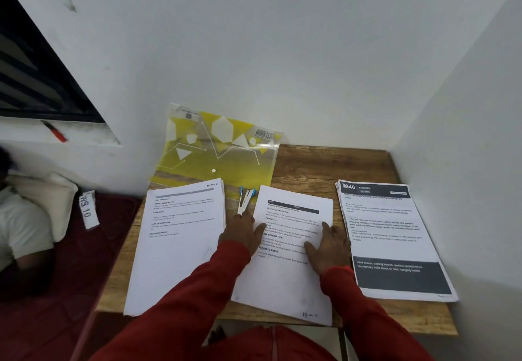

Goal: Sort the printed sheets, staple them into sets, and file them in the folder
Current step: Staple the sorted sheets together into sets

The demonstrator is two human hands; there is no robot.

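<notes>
Now: wooden table (324, 163) carries three paper stacks. Left stack (178, 245), middle stack (285, 276), right stack (395, 236). Yellow folder (217, 151) leans on the far wall. Left hand (243, 233) and right hand (330, 245) lie flat, fingers straight, on the middle stack, gripping nothing. Stapler (245, 198) sits just beyond the left hand.

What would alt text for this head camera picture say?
A person's left hand and right hand press flat on the middle paper stack of three on a wooden table. A stapler and yellow folder lie behind.
</notes>
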